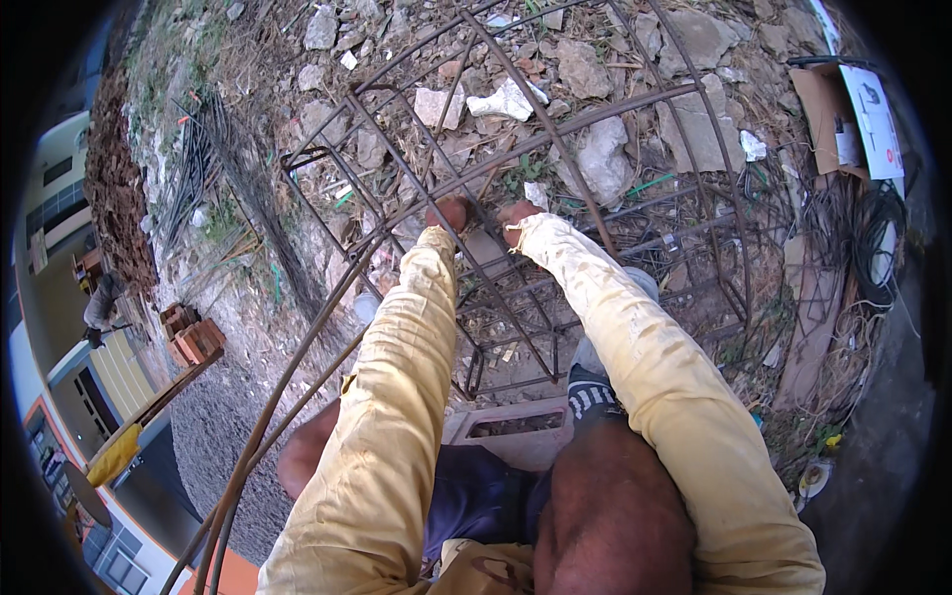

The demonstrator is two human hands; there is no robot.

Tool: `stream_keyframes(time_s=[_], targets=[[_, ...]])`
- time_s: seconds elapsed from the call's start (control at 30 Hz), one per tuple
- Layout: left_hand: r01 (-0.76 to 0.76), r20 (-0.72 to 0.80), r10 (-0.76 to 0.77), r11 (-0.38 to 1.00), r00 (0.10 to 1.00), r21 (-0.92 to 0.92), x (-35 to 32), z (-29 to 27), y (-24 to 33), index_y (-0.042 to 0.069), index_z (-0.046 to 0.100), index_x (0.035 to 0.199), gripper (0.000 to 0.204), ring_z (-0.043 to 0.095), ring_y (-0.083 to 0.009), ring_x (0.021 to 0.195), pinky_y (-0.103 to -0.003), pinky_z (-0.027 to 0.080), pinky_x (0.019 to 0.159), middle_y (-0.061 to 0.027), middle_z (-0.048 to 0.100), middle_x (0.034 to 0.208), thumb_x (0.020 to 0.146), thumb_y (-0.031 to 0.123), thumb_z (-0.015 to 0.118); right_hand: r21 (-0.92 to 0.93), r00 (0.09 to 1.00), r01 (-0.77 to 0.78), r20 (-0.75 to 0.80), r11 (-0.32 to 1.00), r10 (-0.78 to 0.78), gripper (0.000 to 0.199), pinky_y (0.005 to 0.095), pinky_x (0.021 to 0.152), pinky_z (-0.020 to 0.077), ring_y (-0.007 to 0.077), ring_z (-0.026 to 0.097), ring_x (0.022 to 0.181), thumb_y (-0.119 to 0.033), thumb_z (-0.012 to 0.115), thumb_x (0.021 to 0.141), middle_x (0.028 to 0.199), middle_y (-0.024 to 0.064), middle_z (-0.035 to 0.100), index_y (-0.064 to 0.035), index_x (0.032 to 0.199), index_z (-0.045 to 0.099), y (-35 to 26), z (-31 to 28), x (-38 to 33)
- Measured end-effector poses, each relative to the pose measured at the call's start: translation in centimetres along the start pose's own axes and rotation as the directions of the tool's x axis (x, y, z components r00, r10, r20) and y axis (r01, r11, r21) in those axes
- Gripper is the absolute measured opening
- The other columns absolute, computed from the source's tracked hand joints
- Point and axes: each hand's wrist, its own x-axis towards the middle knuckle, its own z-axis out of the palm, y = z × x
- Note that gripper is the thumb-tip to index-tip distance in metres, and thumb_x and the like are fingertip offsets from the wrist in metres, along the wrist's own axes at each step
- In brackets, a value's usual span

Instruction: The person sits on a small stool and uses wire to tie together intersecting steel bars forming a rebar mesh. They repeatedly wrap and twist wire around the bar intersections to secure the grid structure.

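A cage of rusty steel rebar (585,198) stretches in front of me, its long bars joined by bent rectangular stirrups. Both my hands are at the bars in the middle of the view. My left hand (448,212) is closed against a bar where thinner stirrup steel crosses it. Just to its right, my right hand (518,212) is closed too, fingers curled; whatever lies in them is too small to make out. Yellow sleeves cover both forearms. Several long loose rods (260,436) run from the cage down past my left arm.
Broken stone slabs (601,159) and rubble lie under and beyond the cage. Between my feet is a hollow concrete block (511,428). A gravel heap (223,436) and stacked bricks (196,339) stand left. At right are an open carton (823,114) and coiled black cable (878,238).
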Motion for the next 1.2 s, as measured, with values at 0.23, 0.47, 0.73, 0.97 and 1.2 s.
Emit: stream_keyframes(time_s=[0.23, 0.47, 0.73, 0.97, 1.2], targets=[[-0.228, 0.297, 0.154, 0.945, 0.942, 0.234, 0.0, -4.5, 3.3, 0.007, 0.061, 0.117, 0.033, 0.053, -0.0303, 0.118, -0.038, 0.044, 0.097, -0.0158, 0.056, 0.127, 0.090, 0.020, 0.046, -0.058, 0.999, -0.034, 0.015, 0.998, 0.035, 0.040, 0.0398, 0.094, 0.0472, 0.0336, 0.060, 0.105, -0.010, 0.055, 0.075, 0.113, 0.0149, 0.063, -0.0149, 0.113, 0.066, 0.1, -1.7, -2.3], [-0.203, 0.235, 0.168, 0.970, 0.957, 0.135, -0.7, -4.9, 0.8, 0.006, 0.060, 0.117, 0.034, 0.053, -0.0304, 0.118, -0.038, 0.044, 0.097, -0.0159, 0.056, 0.126, 0.090, 0.020, 0.046, -0.107, 0.999, -0.017, 0.038, 0.994, 0.021, 0.041, 0.0394, 0.094, 0.0473, 0.0328, 0.061, 0.104, -0.013, 0.056, 0.074, 0.112, 0.0141, 0.064, -0.0167, 0.114, 0.066, -1.3, -2.4, -3.3], [-0.182, 0.177, 0.168, 0.981, 0.970, 0.063, 0.9, -4.7, 0.6, 0.006, 0.060, 0.118, 0.035, 0.053, -0.0304, 0.118, -0.038, 0.044, 0.097, -0.0159, 0.057, 0.125, 0.090, 0.020, 0.045, -0.069, 1.000, -0.009, 0.028, 0.998, 0.011, 0.038, 0.0390, 0.092, 0.0483, 0.0330, 0.062, 0.102, -0.014, 0.057, 0.076, 0.110, 0.0133, 0.065, -0.0179, 0.112, 0.066, -1.1, -2.0, -3.0], [-0.156, 0.137, 0.152, 0.988, 0.979, 0.014, 0.9, -4.4, 0.3, 0.006, 0.059, 0.118, 0.035, 0.053, -0.0305, 0.118, -0.038, 0.044, 0.097, -0.0159, 0.057, 0.125, 0.089, 0.020, 0.045, -0.050, 0.999, -0.020, 0.025, 0.999, 0.021, 0.035, 0.0384, 0.092, 0.0480, 0.0332, 0.062, 0.101, -0.013, 0.055, 0.079, 0.109, 0.0146, 0.065, -0.0161, 0.112, 0.067, -1.1, -2.1, -3.1], [-0.110, 0.089, 0.114, 0.993, 0.989, -0.048, 0.3, -3.6, 0.5, 0.006, 0.059, 0.119, 0.036, 0.053, -0.0305, 0.118, -0.038, 0.044, 0.097, -0.0160, 0.057, 0.124, 0.089, 0.020, 0.045, -0.054, 0.999, -0.042, 0.026, 0.998, 0.043, 0.035, 0.0385, 0.092, 0.0485, 0.0324, 0.062, 0.101, -0.012, 0.053, 0.081, 0.111, 0.0143, 0.065, -0.0162, 0.113, 0.066, -0.9, -2.2, -3.2]])
